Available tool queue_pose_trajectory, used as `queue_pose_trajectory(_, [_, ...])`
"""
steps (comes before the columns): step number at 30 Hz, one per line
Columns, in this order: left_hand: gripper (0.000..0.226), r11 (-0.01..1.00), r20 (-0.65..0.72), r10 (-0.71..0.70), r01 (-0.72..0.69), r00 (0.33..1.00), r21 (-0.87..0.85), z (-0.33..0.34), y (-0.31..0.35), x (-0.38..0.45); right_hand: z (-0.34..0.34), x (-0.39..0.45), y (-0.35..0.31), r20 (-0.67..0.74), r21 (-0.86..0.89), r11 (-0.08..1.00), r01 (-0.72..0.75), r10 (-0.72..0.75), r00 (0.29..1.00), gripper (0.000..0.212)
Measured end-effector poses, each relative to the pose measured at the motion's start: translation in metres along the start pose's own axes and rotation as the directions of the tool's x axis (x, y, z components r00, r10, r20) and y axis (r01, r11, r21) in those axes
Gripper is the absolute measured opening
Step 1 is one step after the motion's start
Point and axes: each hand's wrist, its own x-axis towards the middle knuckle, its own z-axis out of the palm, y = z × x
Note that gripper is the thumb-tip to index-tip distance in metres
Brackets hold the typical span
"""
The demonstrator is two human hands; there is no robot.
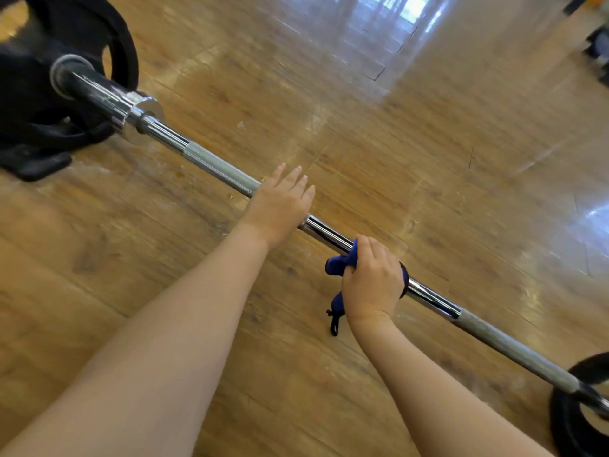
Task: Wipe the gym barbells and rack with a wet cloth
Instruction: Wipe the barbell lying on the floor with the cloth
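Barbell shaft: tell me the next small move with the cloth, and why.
Probably slide the right hand, which grips the blue cloth around the barbell, up toward the flat left hand; the smooth chrome between them looks like the nearest stretch left to wipe.

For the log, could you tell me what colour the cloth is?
Blue cloth, wrapped on the bar; head view.

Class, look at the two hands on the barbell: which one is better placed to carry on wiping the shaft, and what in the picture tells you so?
The right hand. It already grips the blue cloth wrapped against the barbell, so it can probably just slide along. The left hand lies flat and open on the shaft, holding nothing.
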Motion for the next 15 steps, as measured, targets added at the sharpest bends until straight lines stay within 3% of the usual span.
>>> queue_pose_trajectory(4, [0.038, 0.987, -0.126, 0.159, -0.158, 0.979, 0.014, 0.002, 0.011, 0.008, 0.014, 0.017, -0.03, 0.015, 0.043, 0.995, 0.084, -0.085, 0.996, 0.045])
queue_pose_trajectory(9, [0.052, 0.976, -0.12, 0.191, -0.202, 0.974, -0.084, 0.003, 0.013, 0.013, 0.009, -0.005, -0.001, -0.012, 0.03, 0.986, 0.167, -0.166, 0.986, 0.047])
queue_pose_trajectory(12, [0.058, 0.974, 0.005, 0.213, -0.212, 0.977, -0.074, 0.0, 0.012, 0.017, -0.001, -0.021, 0.039, -0.046, 0.002, 0.989, 0.145, -0.145, 0.988, 0.05])
queue_pose_trajectory(15, [0.063, 0.976, 0.117, 0.209, -0.199, 0.971, -0.085, -0.008, 0.013, 0.023, -0.007, -0.024, 0.041, -0.082, 0.016, 0.999, 0.045, -0.044, 0.996, 0.034])
